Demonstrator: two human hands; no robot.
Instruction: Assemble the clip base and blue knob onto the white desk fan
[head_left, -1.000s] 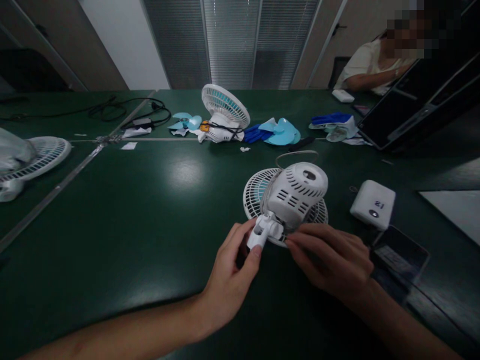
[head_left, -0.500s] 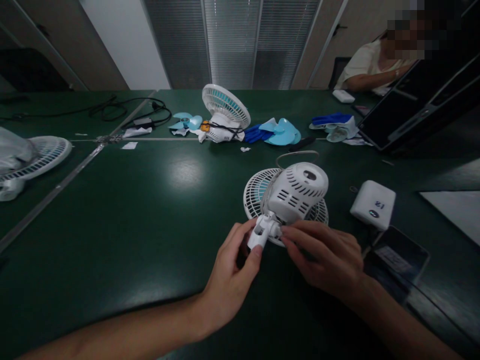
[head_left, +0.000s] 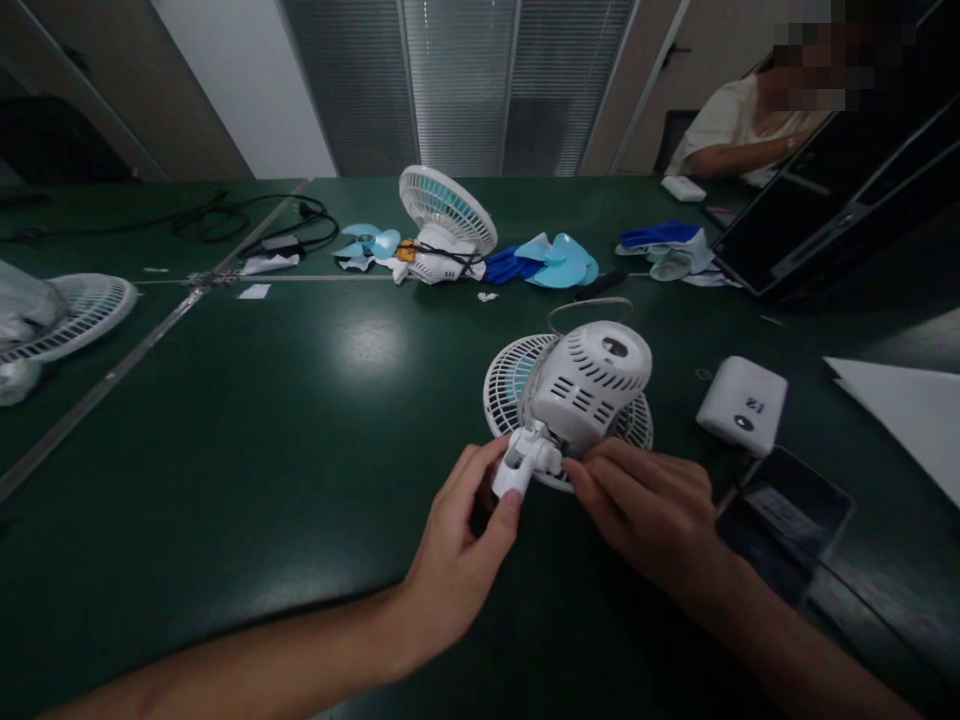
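Note:
A small white electric fan (head_left: 574, 385) lies with its grille (head_left: 502, 385) down on the green table, its vented motor housing upward. Its neck bracket (head_left: 517, 465) points toward me. My left hand (head_left: 465, 540) is closed around that bracket, thumb on the near end and fingers on the far side. Beside a small white knob (head_left: 551, 460) on the bracket's right, my right hand (head_left: 652, 510) is closed, thumb and fingertips pressed together. What sits between those fingertips is hidden. A thin cable (head_left: 589, 305) loops behind the housing.
Farther back stand another fan (head_left: 450, 225), blue fan blades (head_left: 562, 262) and blue-white gloves (head_left: 664, 245). A partly visible fan (head_left: 75, 310) lies at left. To the right are a white box (head_left: 744, 405), a dark flat device (head_left: 787, 515) and white sheets (head_left: 900, 410). A person (head_left: 750, 130) sits at the back right.
My right fingertips have shifted slightly and curled closer together beside the knob. My left hand keeps its hold on the bracket. The whole view has moved slightly.

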